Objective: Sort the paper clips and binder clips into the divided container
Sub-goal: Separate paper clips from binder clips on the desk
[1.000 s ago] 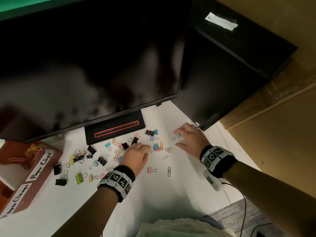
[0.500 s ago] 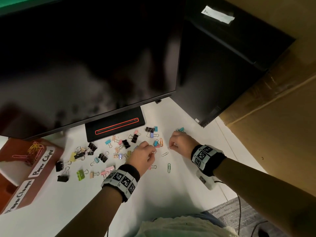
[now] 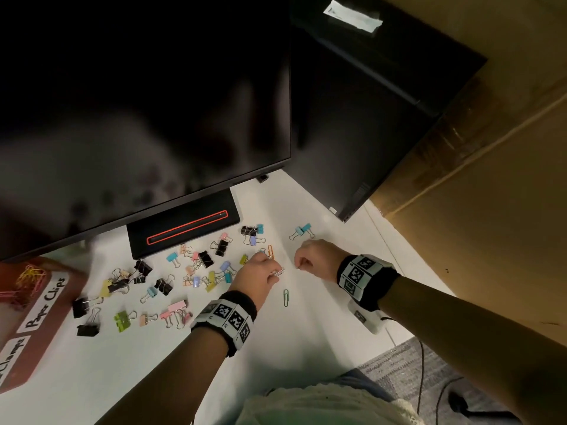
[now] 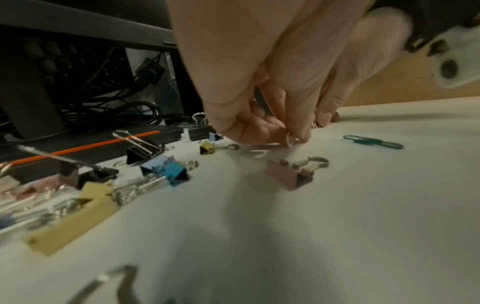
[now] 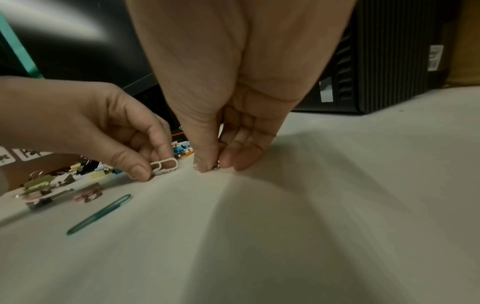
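Observation:
My left hand point(image 3: 270, 271) pinches white paper clips point(image 5: 165, 166) between thumb and forefinger, just above the white desk point(image 3: 322, 332). My right hand point(image 3: 299, 265) pinches a small silver paper clip point(image 5: 217, 167) at the desk surface, a short way right of the left hand. A green paper clip point(image 3: 286, 297) lies flat between and below both hands; an orange paper clip point(image 3: 270, 250) lies above the left hand. Many coloured and black binder clips point(image 3: 196, 271) are scattered to the left. The brown divided container point(image 3: 46, 305), labelled "Paper Clips", stands at the far left with coloured paper clips point(image 3: 27, 276) inside.
A large dark monitor point(image 3: 138, 118) overhangs the desk, its stand base point(image 3: 184, 231) with a red stripe behind the clips. A black computer case point(image 3: 368, 118) stands at the back right. A teal binder clip point(image 3: 302, 230) lies alone above my right hand. Cardboard point(image 3: 491, 210) is on the right.
Both hands have drawn back toward me from the clip pile. The right hand went from flat on the desk to pinching a small clip; the left now holds white paper clips.

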Available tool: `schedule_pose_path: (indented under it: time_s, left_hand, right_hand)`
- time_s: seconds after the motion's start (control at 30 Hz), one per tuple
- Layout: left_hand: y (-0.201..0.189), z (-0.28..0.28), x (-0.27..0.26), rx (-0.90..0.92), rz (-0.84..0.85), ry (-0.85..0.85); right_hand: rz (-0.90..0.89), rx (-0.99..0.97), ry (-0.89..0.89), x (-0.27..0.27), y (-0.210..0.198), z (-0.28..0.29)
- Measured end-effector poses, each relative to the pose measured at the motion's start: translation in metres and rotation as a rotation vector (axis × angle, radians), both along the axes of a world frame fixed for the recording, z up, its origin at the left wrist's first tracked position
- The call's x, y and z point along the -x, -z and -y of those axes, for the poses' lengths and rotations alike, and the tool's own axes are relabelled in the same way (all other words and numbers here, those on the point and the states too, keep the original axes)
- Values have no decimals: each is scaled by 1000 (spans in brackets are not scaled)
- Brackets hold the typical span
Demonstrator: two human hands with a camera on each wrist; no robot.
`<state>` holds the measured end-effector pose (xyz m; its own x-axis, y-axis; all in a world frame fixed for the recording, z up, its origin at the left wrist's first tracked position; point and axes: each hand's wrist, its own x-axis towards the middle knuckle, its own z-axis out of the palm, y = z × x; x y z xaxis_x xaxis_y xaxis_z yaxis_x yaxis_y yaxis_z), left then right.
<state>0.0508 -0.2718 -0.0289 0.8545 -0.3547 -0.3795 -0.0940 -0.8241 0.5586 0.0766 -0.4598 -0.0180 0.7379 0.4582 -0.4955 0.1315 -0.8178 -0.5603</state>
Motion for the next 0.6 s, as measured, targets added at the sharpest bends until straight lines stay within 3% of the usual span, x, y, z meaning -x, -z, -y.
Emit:
schedule_pose_path:
  time_s: [0.27, 0.43, 0.6]
  left_hand:
    - [1, 2, 1, -111, 118, 83]
    - [-2, 0, 0, -201, 105, 142]
    - [-3, -4, 0, -227, 65, 138]
  right_hand:
    - [73, 28, -183, -12, 0, -5]
    - [141, -62, -176, -23, -1, -19]
    - [185, 5, -232, -36, 2, -36]
